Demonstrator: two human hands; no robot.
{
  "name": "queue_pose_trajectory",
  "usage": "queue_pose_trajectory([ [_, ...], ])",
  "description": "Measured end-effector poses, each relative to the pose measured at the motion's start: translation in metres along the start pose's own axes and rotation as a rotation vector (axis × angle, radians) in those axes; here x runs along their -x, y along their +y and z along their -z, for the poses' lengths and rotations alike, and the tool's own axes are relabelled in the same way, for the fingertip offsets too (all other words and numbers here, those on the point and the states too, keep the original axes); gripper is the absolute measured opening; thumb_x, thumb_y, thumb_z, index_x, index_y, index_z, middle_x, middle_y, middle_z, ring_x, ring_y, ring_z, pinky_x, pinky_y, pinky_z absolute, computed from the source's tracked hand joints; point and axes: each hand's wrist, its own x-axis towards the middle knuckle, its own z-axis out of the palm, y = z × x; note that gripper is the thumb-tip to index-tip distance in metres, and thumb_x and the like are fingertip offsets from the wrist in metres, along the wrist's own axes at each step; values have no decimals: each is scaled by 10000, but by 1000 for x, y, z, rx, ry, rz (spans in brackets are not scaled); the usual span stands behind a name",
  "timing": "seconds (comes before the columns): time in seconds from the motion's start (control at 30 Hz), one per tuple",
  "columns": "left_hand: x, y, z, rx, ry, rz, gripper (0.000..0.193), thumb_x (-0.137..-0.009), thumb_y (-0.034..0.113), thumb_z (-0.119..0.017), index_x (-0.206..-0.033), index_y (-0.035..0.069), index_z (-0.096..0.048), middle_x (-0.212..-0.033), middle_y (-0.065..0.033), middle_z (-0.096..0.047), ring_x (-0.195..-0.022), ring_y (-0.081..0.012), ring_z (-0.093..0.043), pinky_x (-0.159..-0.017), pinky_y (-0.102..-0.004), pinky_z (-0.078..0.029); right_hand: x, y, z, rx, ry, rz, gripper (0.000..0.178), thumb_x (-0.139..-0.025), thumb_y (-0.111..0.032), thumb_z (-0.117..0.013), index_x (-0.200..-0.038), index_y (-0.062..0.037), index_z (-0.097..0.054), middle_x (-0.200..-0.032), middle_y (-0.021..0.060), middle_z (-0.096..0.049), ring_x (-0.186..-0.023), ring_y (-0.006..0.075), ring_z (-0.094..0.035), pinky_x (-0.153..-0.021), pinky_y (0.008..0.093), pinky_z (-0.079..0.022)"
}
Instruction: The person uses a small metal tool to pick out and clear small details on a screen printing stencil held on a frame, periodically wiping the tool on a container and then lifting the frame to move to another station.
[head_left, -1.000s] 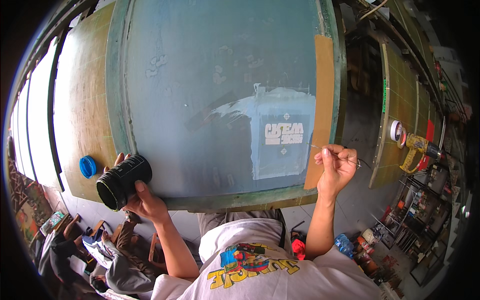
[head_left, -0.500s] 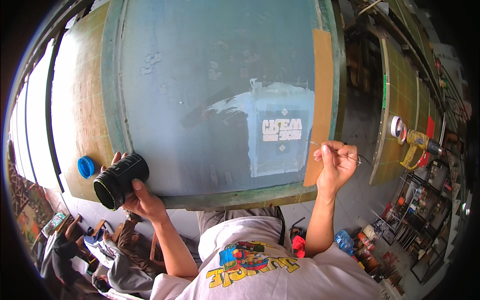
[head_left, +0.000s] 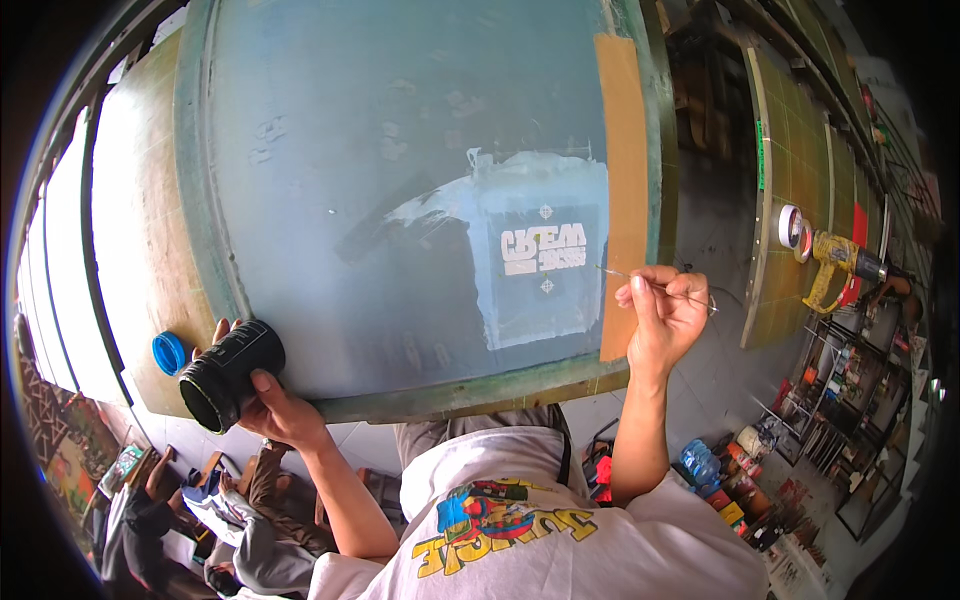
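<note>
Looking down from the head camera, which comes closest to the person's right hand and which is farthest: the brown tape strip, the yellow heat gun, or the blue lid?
From the right hand, which pinches a thin brush:
1. Brown tape strip, just to its left on the screen's edge.
2. Yellow heat gun, off to its right on the next table.
3. Blue lid, far across on the left, beside the black jar in the left hand.

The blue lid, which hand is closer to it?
Left. The left hand holds a black jar right beside the blue lid; the right hand is far across the screen frame, pinching a thin tool.
</note>
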Motion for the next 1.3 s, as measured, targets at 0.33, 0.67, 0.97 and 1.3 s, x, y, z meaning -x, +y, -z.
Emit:
queue_pose_trajectory([
  [0.33, -1, -5, 4, -33, -32, -27, 577, -956, 352, -586, -1347, -36, -412, -1339, -230, -519, -1173, -297, -556, -969, -394, -490, 0, 2, 0, 1, 7, 19, 332, -839, 154, -621, -950, -74, -406, -883, 192, -664, -673, 178, -660, -601, 289, -555],
  [0.67, 0, -3, 2, 42, 15, 22, 655, -913, 350, -650, -1318, -105, -408, -1330, -243, -520, -1166, -320, -562, -1004, -423, -462, 1, 4, 2, -3, 3, 31, 335, -838, 151, -626, -946, -74, -403, -875, 186, -657, -670, 186, -658, -607, 295, -562],
  [0.97, 0, -2, 2, 35, 6, 28, 636, -924, 327, -637, -1354, -70, -389, -1339, -249, -511, -1180, -321, -552, -1001, -420, -460, 2, 3, 1, -23, 0, 39, 334, -832, 155, -627, -963, -68, -414, -879, 194, -650, -689, 199, -666, -622, 301, -574],
  [1.3, 0, -5, 3, -51, -42, -22, 539, -996, 342, -512, -1369, -24, -381, -1352, -205, -510, -1165, -281, -546, -965, -398, -487, 2, 4, 1, -22, 5, 39, 342, -822, 164, -626, -940, -66, -402, -874, 190, -648, -688, 199, -666, -621, 303, -579],
])
